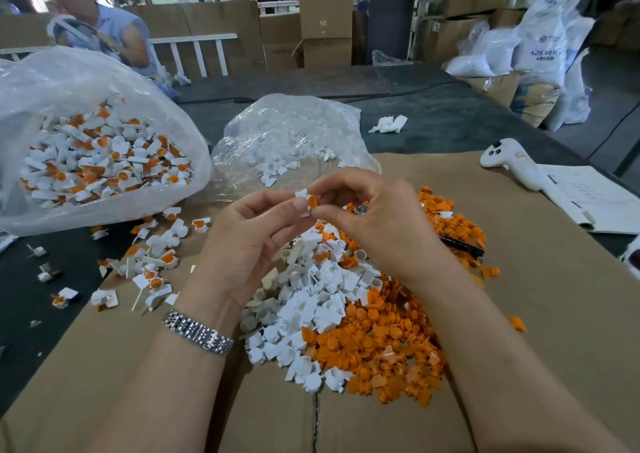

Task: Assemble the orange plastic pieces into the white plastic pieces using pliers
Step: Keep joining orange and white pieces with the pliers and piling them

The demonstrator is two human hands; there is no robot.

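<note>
Between both hands | white piece point(302, 199) touching orange piece point(312, 201), pinched

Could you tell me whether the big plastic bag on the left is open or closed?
Open: the big plastic bag's mouth gapes, exposing assembled orange-and-white pieces inside.

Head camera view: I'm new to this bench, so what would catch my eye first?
The left hand and right hand meet mid-frame, pinching a white piece against an orange piece. Below them lies a mixed pile on cardboard; a bag of joined pieces sits far left.
</note>
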